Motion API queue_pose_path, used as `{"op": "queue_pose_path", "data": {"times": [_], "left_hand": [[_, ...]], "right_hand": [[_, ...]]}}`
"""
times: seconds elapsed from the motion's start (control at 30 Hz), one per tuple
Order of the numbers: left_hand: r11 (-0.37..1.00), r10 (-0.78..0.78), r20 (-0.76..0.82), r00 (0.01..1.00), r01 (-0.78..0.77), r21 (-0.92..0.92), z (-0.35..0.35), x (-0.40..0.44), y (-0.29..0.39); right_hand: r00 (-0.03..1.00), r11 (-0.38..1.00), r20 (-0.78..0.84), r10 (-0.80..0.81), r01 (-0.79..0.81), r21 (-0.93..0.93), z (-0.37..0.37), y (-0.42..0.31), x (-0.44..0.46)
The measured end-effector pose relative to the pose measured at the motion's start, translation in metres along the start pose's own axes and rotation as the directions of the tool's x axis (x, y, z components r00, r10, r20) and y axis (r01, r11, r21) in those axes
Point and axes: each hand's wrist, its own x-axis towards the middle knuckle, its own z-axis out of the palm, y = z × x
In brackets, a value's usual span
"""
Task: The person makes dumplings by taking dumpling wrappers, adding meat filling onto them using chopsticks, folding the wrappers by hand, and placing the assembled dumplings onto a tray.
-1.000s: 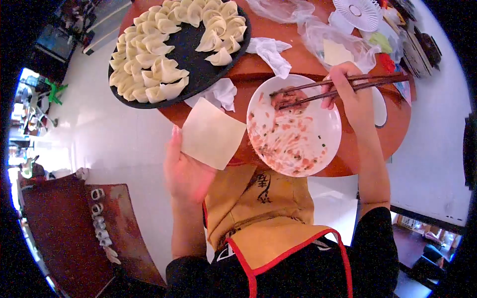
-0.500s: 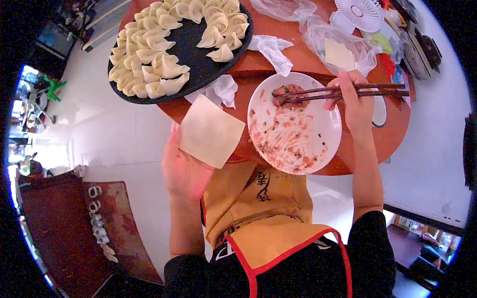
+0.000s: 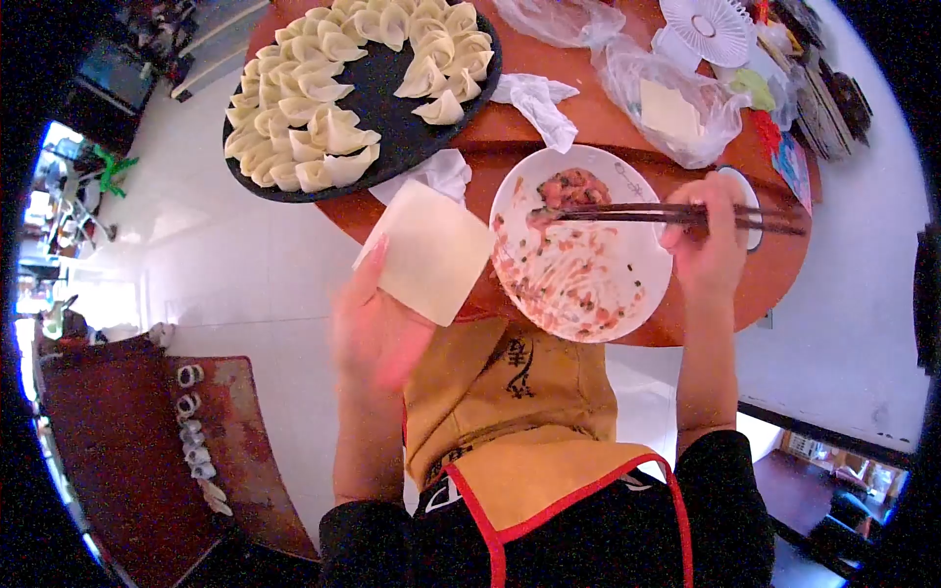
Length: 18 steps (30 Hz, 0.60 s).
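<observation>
A square dough wrapper (image 3: pixel 438 257) rests across the palm and fingers of my left hand (image 3: pixel 385 323), its thumb over one edge. My right hand (image 3: pixel 708 240) is closed round a pair of dark chopsticks (image 3: pixel 637 212). Their tips touch a small bit of minced filling beside the main lump of meat filling (image 3: pixel 574 188) on the white plate (image 3: pixel 649 294). Streaks and scraps of filling are smeared over the plate's lower part. Folded dumplings (image 3: pixel 294 108) cover much of the black round tray (image 3: pixel 392 103) beyond my left hand.
A plastic bag with more wrappers (image 3: pixel 668 110) lies beyond the plate on the red-brown table (image 3: pixel 774 284). Crumpled tissues (image 3: pixel 541 106) sit between tray and plate. A clear ribbed dish (image 3: pixel 708 27) is at the far right. A white lid-like object (image 3: pixel 742 206) lies behind my right hand.
My right hand has drawn the chopsticks toward me, pulling a bit of filling away from the lump. My left hand and the wrapper have shifted slightly right.
</observation>
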Motion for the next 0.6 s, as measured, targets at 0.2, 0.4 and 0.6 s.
{"op": "queue_pose_path", "data": {"times": [0.2,0.4,0.6], "left_hand": [[0.981,-0.149,0.226,0.963,0.173,-0.089,0.031,0.023,-0.025],[0.941,-0.207,0.467,0.86,0.306,-0.145,0.045,0.036,-0.032],[0.984,-0.172,0.169,0.97,0.176,-0.008,0.048,0.039,-0.035]], "right_hand": [[0.748,0.755,0.332,-0.574,0.641,-0.14,0.007,-0.014,-0.03],[0.376,0.4,0.663,-0.647,0.908,-0.124,-0.004,-0.001,-0.038],[0.347,0.416,0.721,-0.6,0.905,-0.09,-0.022,-0.025,-0.043]]}}
